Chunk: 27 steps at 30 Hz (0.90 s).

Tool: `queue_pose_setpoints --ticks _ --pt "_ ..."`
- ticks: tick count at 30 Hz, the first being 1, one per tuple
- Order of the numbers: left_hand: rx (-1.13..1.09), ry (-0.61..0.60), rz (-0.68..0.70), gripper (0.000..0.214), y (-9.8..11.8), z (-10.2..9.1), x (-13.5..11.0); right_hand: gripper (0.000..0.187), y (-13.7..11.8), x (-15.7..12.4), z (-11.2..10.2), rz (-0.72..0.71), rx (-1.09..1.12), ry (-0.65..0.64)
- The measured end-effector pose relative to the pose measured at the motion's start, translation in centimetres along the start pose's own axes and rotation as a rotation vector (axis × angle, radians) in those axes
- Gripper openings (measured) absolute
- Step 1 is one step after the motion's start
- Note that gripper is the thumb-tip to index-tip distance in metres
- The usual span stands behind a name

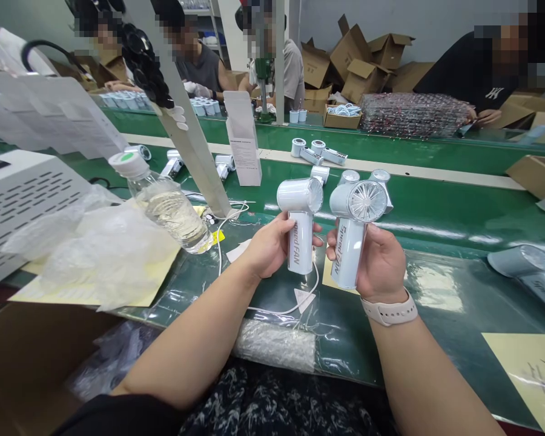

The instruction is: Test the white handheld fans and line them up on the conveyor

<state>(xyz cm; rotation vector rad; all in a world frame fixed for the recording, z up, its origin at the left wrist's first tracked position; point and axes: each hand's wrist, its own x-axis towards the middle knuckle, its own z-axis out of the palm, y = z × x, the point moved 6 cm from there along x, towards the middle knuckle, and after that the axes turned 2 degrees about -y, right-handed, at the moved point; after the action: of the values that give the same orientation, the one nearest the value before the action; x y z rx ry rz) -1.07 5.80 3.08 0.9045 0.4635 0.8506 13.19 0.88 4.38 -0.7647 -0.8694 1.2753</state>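
Note:
My left hand (267, 245) is wrapped round the handle of a white handheld fan (300, 224) marked "Speed FAN", held upright with its round head turned to the right. My right hand (381, 261), with a pale watch strap on its wrist, grips a second white fan (355, 233) by the handle, its grille facing me. Both fans hover side by side above the green work surface (445, 212). A white cable (272, 310) hangs from the left fan down onto the table.
A clear water bottle (166, 206) lies tilted on crumpled plastic bags (95, 248) at left, beside a white vented box (22, 200). More fans (320, 152) sit on the conveyor; another fan (529, 275) lies at right. Other people work across the belt, near cardboard boxes (358, 60).

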Motion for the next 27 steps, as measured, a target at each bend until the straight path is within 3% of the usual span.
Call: queue_pose_setpoints --ticks 3,5,8,13,17,22,27 --pt "0.023 0.027 0.009 0.039 0.2 -0.1 0.0 0.025 -0.4 -0.1 -0.5 -0.048 -0.029 0.075" --pt "0.036 0.063 0.018 0.043 0.3 -0.3 0.1 0.028 -0.9 0.0 -1.0 -0.155 -0.068 0.130" --pt "0.040 0.113 0.040 0.044 0.4 -0.6 0.3 0.042 -0.7 0.6 -2.0 -0.300 -0.275 0.186" --pt "0.092 0.251 0.086 0.040 0.7 -1.8 0.5 0.027 2.6 2.1 -3.6 -0.076 -0.662 0.164" --pt "0.079 0.279 0.113 0.036 0.8 -2.1 0.6 0.027 2.6 1.8 -4.2 -0.128 -0.470 0.204" --pt "0.112 0.306 0.066 0.037 0.5 -2.0 0.6 0.036 4.3 2.5 -4.2 0.061 -0.330 0.177" --pt "0.169 0.284 0.066 0.042 0.5 -1.9 0.6 0.041 3.0 2.1 -3.2 0.071 -0.080 0.143"
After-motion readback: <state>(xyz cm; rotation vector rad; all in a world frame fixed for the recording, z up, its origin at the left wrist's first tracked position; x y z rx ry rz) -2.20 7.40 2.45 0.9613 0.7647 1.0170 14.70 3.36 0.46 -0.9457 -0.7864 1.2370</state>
